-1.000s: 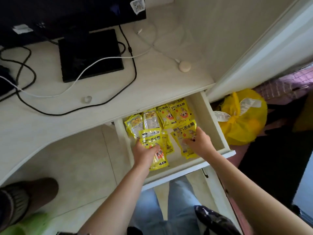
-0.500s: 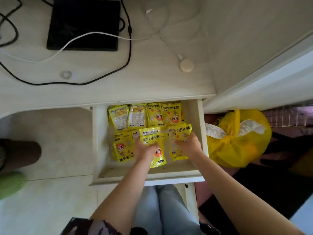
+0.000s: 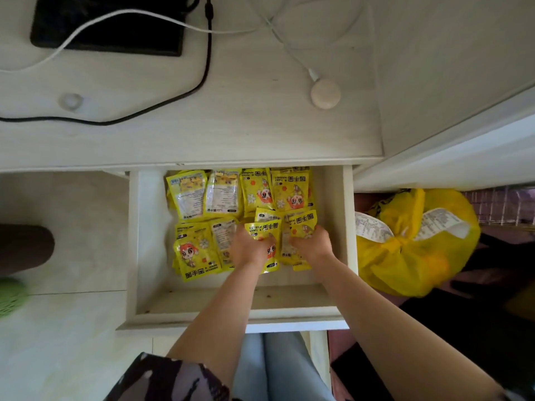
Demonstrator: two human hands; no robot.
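An open white drawer point(image 3: 150, 302) under the desk holds several yellow hand-warmer packets point(image 3: 197, 250). My left hand point(image 3: 249, 247) grips one packet point(image 3: 265, 230) in the middle of the drawer. Beside it, my right hand point(image 3: 311, 244) grips another packet point(image 3: 302, 222), fingers curled over its lower part. Both hands are close together, knuckles up. More packets point(image 3: 223, 193) lie in a row at the drawer's back.
The pale desk top point(image 3: 173, 140) carries a black flat device point(image 3: 110, 27), black and white cables point(image 3: 202, 73) and a round beige puck point(image 3: 325, 93). A yellow plastic bag point(image 3: 405, 256) with a receipt sits right of the drawer. My knees are below the drawer front.
The view has swung to look straight down at the drawer. Both hands stay on their packets in the drawer and have drawn a little closer together.
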